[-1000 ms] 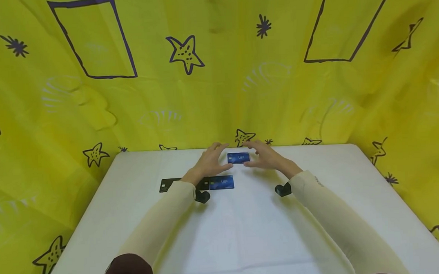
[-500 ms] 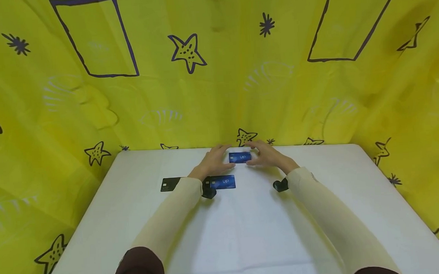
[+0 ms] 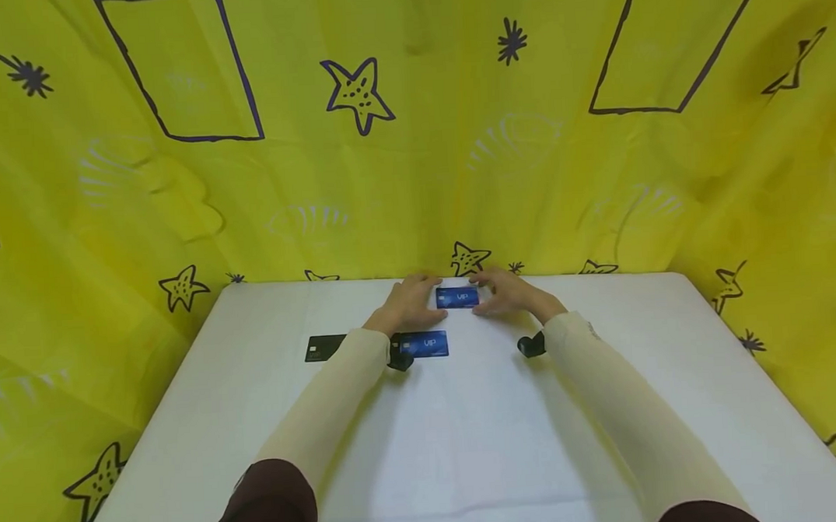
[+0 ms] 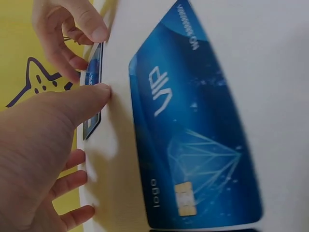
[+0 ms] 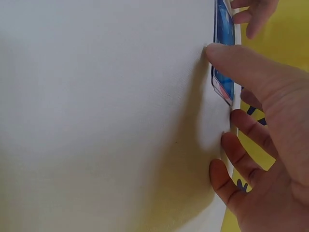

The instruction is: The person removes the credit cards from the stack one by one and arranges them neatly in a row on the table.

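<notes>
A blue VIP card [image 3: 458, 297] lies near the table's back edge, between both hands. My left hand [image 3: 410, 302] holds its left end, thumb at the near edge and fingers at the far edge. In mirror fashion, my right hand [image 3: 507, 294] grips the right end; the right wrist view shows that thumb [image 5: 227, 54] crossing the card's near edge. A second blue VIP card [image 4: 188, 116], chip and logo facing up, lies closer in, under my left wrist. To its left is a black card [image 3: 321, 348], and my left sleeve covers the stretch between them.
The white table [image 3: 467, 430] is backed and flanked by a yellow curtain [image 3: 414, 175] with drawn starfish and shells. Dark wrist cameras [image 3: 531, 345] hang under both wrists, close over the tabletop.
My left hand has moved slightly right, and its sleeve now covers more of the row of cards. Both hands have drawn in at the card's ends. The view has tilted a little.
</notes>
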